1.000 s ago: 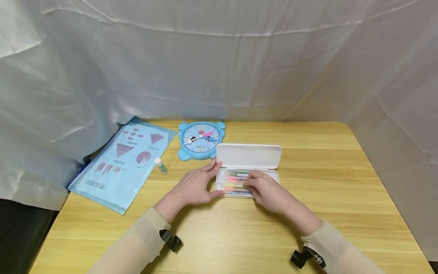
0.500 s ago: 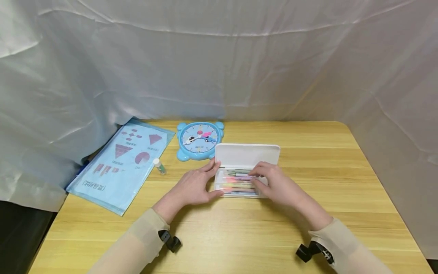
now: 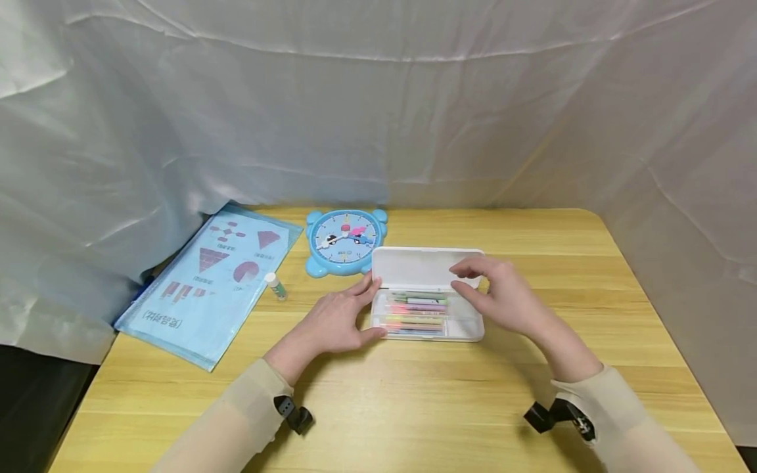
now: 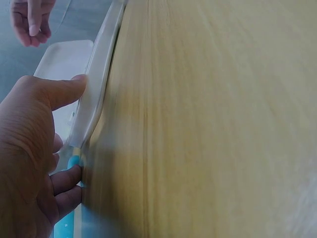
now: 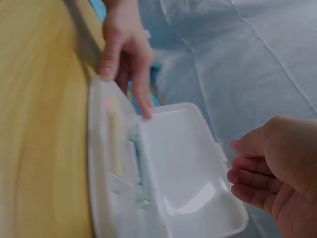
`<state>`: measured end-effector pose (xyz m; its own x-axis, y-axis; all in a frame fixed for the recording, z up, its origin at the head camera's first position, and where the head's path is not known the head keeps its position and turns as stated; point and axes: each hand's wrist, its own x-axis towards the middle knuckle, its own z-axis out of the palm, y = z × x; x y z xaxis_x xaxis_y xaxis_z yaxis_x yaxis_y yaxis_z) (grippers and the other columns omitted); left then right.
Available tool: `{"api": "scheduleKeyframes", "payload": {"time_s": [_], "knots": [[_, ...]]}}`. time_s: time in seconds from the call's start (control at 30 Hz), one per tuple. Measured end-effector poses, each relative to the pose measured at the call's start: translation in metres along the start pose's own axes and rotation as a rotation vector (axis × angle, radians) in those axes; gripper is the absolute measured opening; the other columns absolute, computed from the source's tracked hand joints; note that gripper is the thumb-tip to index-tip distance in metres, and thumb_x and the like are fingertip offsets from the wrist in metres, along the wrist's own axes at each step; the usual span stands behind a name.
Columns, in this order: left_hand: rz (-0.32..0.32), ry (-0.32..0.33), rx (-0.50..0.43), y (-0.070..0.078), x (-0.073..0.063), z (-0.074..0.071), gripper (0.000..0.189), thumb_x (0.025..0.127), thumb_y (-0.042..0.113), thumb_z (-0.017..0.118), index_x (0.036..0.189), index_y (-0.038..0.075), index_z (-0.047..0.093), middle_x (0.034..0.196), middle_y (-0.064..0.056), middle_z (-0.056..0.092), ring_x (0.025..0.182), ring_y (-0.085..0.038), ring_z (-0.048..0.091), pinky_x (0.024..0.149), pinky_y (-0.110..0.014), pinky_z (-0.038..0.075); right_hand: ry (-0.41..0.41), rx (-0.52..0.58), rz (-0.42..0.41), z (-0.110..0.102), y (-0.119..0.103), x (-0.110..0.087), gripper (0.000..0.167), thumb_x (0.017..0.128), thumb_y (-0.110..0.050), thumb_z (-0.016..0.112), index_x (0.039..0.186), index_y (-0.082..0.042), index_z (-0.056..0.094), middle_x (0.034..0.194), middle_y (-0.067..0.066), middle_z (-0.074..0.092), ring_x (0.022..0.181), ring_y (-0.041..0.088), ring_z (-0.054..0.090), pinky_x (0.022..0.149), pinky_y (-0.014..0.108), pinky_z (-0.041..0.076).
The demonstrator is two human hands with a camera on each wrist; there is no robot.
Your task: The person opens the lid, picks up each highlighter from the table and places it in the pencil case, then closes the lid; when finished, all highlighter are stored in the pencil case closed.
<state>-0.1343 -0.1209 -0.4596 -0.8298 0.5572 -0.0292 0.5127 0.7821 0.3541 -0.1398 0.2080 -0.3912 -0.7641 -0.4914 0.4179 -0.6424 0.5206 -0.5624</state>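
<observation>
A white pen case (image 3: pixel 464 328) lies on the table with its lid (image 3: pixel 414 268) raised. Several coloured pens (image 3: pixel 416 309) fill the left and middle of its tray. My left hand (image 3: pixel 337 318) holds the case's left end, thumb at the near corner and fingers toward the hinge side. In the left wrist view, that thumb (image 4: pixel 69 91) presses against the case's wall. Off the right end, in front of the lid, hovers my right hand (image 3: pixel 503 295), holding nothing, its thumb and fingers apart. The right wrist view shows its loosely bent fingers (image 5: pixel 255 181) beside the lid.
A blue toy clock (image 3: pixel 345 242) lies behind the case's left side. Further left are a glue stick (image 3: pixel 276 287) and a blue document folder (image 3: pixel 207 282) with printed shapes. A grey curtain (image 3: pixel 408 118) hangs behind the wooden table (image 3: pixel 384 407).
My right hand has lifted out from over the pens and moved right and back toward the lid, its fingers spreading. The left hand keeps its place on the case.
</observation>
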Motion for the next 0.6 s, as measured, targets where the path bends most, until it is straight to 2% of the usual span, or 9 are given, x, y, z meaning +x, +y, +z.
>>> {"api": "scheduleKeyframes", "payload": {"time_s": [0.2, 0.33, 0.47, 0.6], "knots": [[-0.002, -0.005, -0.001, 0.0, 0.001, 0.0, 0.1, 0.093, 0.068, 0.067, 0.167, 0.014, 0.028, 0.172, -0.008, 0.023, 0.121, -0.035, 0.067, 0.078, -0.037, 0.055, 0.076, -0.027, 0.046, -0.021, 0.003, 0.005, 0.021, 0.088, 0.002, 0.083, 0.108, 0.001, 0.077, 0.104, 0.01, 0.077, 0.093, 0.027, 0.073, 0.083, 0.041, 0.059], [0.0, -0.004, 0.003, 0.0, 0.001, 0.0, 0.101, 0.092, 0.068, 0.068, 0.167, 0.014, 0.028, 0.172, -0.008, 0.022, 0.12, -0.034, 0.067, 0.076, -0.036, 0.054, 0.127, -0.013, 0.116, -0.033, 0.011, 0.005, 0.022, 0.09, -0.001, 0.083, 0.11, 0.002, 0.076, 0.105, 0.013, 0.077, 0.095, 0.03, 0.073, 0.088, 0.03, 0.057], [0.002, -0.005, 0.005, 0.0, 0.001, 0.0, 0.101, 0.092, 0.068, 0.068, 0.167, 0.014, 0.028, 0.172, -0.008, 0.022, 0.12, -0.034, 0.067, 0.077, -0.036, 0.054, 0.152, 0.012, 0.218, -0.04, 0.021, 0.002, 0.019, 0.098, -0.007, 0.077, 0.114, 0.002, 0.075, 0.106, 0.012, 0.077, 0.096, 0.021, 0.072, 0.088, 0.015, 0.051], [0.001, -0.006, 0.002, 0.0, 0.0, 0.0, 0.1, 0.092, 0.068, 0.068, 0.167, 0.014, 0.029, 0.172, -0.009, 0.024, 0.123, -0.035, 0.066, 0.08, -0.038, 0.055, 0.155, 0.028, 0.32, -0.042, 0.03, -0.002, 0.024, 0.104, -0.016, 0.071, 0.119, 0.002, 0.075, 0.109, 0.014, 0.077, 0.096, 0.007, 0.069, 0.087, 0.012, 0.05]]}}
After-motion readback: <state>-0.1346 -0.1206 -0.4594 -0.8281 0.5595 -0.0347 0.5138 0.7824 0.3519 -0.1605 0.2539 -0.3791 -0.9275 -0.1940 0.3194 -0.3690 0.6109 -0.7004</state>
